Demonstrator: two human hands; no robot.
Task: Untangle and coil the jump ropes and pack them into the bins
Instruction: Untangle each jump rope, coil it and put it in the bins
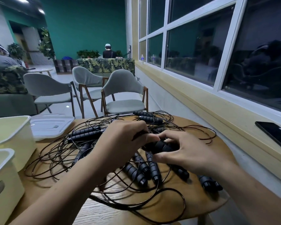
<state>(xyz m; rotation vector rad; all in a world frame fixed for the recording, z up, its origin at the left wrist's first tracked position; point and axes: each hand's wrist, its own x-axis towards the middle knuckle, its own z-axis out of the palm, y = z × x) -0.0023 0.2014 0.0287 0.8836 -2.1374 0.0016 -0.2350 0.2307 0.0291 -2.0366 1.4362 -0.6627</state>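
A tangle of jump ropes (58,158) with thin dark cords and black foam handles covers the round wooden table (206,203). My left hand (120,140) hovers over the middle of the pile, its fingers curled around a cord and handle end. My right hand (185,150) grips a black foam handle (162,147) just to the right of it, thumb underneath. Several more handles (143,172) lie below my hands. Two pale yellow bins stand at the left, one (11,135) farther back, one (1,184) nearer me.
A clear plastic lid (50,127) lies behind the far bin. A black phone (274,133) rests on the yellow window sill at right. Grey chairs (123,95) stand beyond the table. People sit in the background.
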